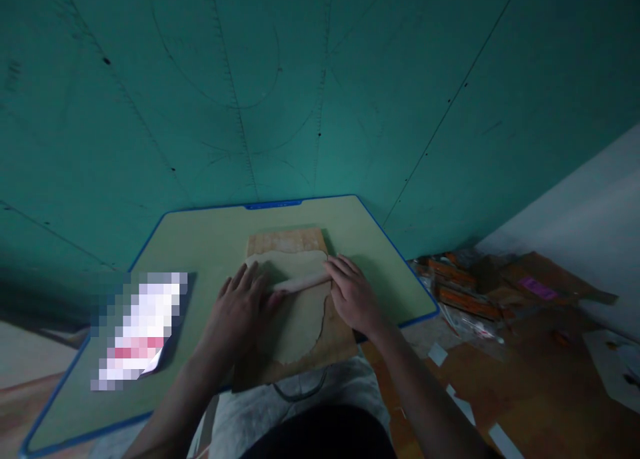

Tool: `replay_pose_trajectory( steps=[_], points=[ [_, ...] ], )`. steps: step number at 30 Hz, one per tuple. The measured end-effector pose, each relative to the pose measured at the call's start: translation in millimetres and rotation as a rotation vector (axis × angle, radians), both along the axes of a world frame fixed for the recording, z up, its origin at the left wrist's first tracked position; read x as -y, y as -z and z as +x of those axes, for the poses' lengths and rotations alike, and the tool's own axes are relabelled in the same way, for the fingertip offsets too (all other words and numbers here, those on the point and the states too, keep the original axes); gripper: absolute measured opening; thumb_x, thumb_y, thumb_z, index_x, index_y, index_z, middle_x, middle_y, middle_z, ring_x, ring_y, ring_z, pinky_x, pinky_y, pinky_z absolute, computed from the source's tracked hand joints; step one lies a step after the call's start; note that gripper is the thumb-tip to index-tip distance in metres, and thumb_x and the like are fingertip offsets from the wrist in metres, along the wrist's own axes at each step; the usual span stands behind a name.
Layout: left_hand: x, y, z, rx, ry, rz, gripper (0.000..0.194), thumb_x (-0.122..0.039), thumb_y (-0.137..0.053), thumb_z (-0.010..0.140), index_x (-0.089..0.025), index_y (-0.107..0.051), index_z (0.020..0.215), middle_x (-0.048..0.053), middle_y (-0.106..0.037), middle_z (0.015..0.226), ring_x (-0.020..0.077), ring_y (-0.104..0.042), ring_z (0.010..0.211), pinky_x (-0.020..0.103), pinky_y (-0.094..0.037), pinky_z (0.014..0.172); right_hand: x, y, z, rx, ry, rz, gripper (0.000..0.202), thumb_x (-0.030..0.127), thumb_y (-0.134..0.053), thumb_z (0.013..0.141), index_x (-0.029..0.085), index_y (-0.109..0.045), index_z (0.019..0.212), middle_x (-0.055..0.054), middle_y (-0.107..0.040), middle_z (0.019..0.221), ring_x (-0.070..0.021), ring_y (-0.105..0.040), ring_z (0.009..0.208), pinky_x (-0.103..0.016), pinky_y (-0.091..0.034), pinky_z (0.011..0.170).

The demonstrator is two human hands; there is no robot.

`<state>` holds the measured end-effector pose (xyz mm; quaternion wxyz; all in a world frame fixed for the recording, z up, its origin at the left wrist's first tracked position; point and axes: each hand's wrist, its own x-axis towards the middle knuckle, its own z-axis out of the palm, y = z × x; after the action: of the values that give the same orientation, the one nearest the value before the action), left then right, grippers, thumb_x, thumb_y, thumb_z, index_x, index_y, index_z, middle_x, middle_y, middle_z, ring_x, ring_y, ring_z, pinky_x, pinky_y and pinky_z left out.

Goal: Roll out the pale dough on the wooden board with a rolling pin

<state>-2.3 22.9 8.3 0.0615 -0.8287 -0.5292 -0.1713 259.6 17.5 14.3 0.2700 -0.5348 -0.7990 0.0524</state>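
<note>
From where I stand, the packets lie low on the right: a heap of clear plastic bags [463, 289] on the floor [520, 392], just past the table [210, 239], with orange-brown pieces showing through the film. What those pieces are I can't tell. Beside them spreads brown wrapping [570, 282] with a purple label [539, 288]; its contents, if any, are hidden from me.

On the table, a wooden board [343, 336] reaches past the near edge, towards the person's lap. A broad, thin sheet of dough [295, 332], or something like it, covers most of the board, its edge ragged on the right side. Across the sheet lies a pale rod [303, 283], slightly slanted, its right end farther from the person. I can't make out whether it is a pin or a rolled-up part of the sheet.

The left hand [240, 302] is at the rod's left end, palm down, fingers stretched forward with narrow gaps between them, the thumb side against the rod. The right hand [353, 296] rests over the other end, its fingers extended close together, not curled into a fist. How hard either hand presses I can't tell.

Left of the board lies a flat object [145, 319] with a bright, blurred face. White scraps [437, 354] litter the floor, and a green wall [400, 79] marked with dark lines rises behind the table.
</note>
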Motion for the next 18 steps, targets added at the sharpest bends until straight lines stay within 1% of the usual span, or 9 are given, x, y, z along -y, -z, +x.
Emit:
replay_pose_trajectory(
  steps=[2, 4, 6, 8, 9, 11, 15, 17, 18],
  points=[
    [7.6, 0.8, 2.9, 0.004, 0.019, 0.021, 0.055, -0.052, -0.036, 0.105, -0.01, -0.06, 0.133, 0.024, -0.059, 0.145, 0.0391, -0.052, 0.14, 0.057, -0.051, 0.106, 6.5, 2.9, 2.1, -0.004, -0.002, -0.003, 0.059, 0.007, -0.039, 0.088, 0.013, -0.059, 0.144, -0.013, -0.06, 0.147, -0.0264, -0.046, 0.142, -0.05, -0.04, 0.121],
    [21.1, 4.8, 4.6, 0.012, 0.045, 0.057, 0.061, -0.051, -0.034, 0.105, -0.005, -0.054, 0.139, 0.026, -0.059, 0.145, 0.0392, -0.051, 0.14, 0.055, -0.052, 0.106, 21.5, 6.3, 6.5, -0.006, 0.001, 0.011, 0.064, 0.007, -0.041, 0.085, 0.015, -0.055, 0.147, -0.012, -0.057, 0.15, -0.0262, -0.045, 0.144, -0.05, -0.039, 0.121],
    [35.1, 10.2, 5.2, 0.024, 0.069, 0.096, 0.068, -0.053, -0.035, 0.105, -0.001, -0.047, 0.145, 0.029, -0.057, 0.145, 0.0399, -0.048, 0.143, 0.054, -0.052, 0.107, 37.9, 9.3, 11.1, 0.001, 0.01, 0.014, 0.069, 0.007, -0.042, 0.082, 0.015, -0.051, 0.15, -0.011, -0.052, 0.155, -0.0262, -0.039, 0.148, -0.051, -0.037, 0.123],
    [42.1, 13.6, 5.8, 0.019, 0.076, 0.122, 0.072, -0.057, -0.034, 0.103, 0.0, -0.045, 0.147, 0.029, -0.056, 0.147, 0.0403, -0.048, 0.143, 0.055, -0.05, 0.109, 46.5, 10.4, 13.9, 0.017, 0.012, 0.003, 0.072, 0.007, -0.043, 0.081, 0.015, -0.048, 0.153, -0.011, -0.048, 0.158, -0.0256, -0.035, 0.151, -0.052, -0.035, 0.124],
    [41.2, 13.8, 6.5, 0.007, 0.069, 0.125, 0.073, -0.058, -0.033, 0.103, 0.0, -0.045, 0.147, 0.029, -0.055, 0.147, 0.0406, -0.048, 0.143, 0.056, -0.048, 0.111, 45.9, 9.9, 14.2, 0.029, 0.01, -0.008, 0.072, 0.007, -0.042, 0.082, 0.014, -0.047, 0.153, -0.011, -0.047, 0.159, -0.0255, -0.034, 0.151, -0.052, -0.034, 0.124],
    [29.6, 11.2, 8.3, -0.028, 0.032, 0.115, 0.074, -0.059, -0.029, 0.104, -0.001, -0.047, 0.146, 0.028, -0.056, 0.147, 0.0418, -0.047, 0.144, 0.059, -0.044, 0.113, 34.3, 6.6, 12.3, 0.059, -0.003, -0.035, 0.069, 0.009, -0.042, 0.083, 0.012, -0.048, 0.152, -0.013, -0.047, 0.159, -0.0262, -0.034, 0.151, -0.052, -0.033, 0.125],
    [-9.8, 1.5, 12.2, -0.061, -0.079, 0.091, 0.079, -0.063, -0.023, 0.104, 0.0, -0.051, 0.142, 0.029, -0.059, 0.143, 0.0449, -0.044, 0.145, 0.064, -0.04, 0.113, -4.9, -4.1, 4.8, 0.123, -0.049, -0.097, 0.064, 0.011, -0.044, 0.086, 0.002, -0.048, 0.15, -0.02, -0.05, 0.156, -0.0281, -0.039, 0.148, -0.047, -0.033, 0.125],
    [-18.7, -0.2, 12.9, -0.052, -0.089, 0.091, 0.079, -0.064, -0.023, 0.103, -0.001, -0.051, 0.143, 0.029, -0.059, 0.144, 0.0441, -0.046, 0.143, 0.063, -0.04, 0.113, -12.9, -5.8, 3.2, 0.137, -0.063, -0.092, 0.064, 0.012, -0.043, 0.087, 0.0, -0.048, 0.149, -0.021, -0.051, 0.155, -0.0288, -0.042, 0.146, -0.048, -0.034, 0.125],
    [-17.3, 0.4, 12.8, -0.045, -0.082, 0.094, 0.078, -0.063, -0.024, 0.103, -0.002, -0.05, 0.144, 0.028, -0.058, 0.144, 0.0435, -0.046, 0.143, 0.062, -0.041, 0.112, -11.0, -4.7, 3.3, 0.135, -0.065, -0.075, 0.063, 0.013, -0.043, 0.087, 0.0, -0.048, 0.149, -0.021, -0.051, 0.154, -0.0291, -0.042, 0.146, -0.048, -0.035, 0.124]
  ],
)
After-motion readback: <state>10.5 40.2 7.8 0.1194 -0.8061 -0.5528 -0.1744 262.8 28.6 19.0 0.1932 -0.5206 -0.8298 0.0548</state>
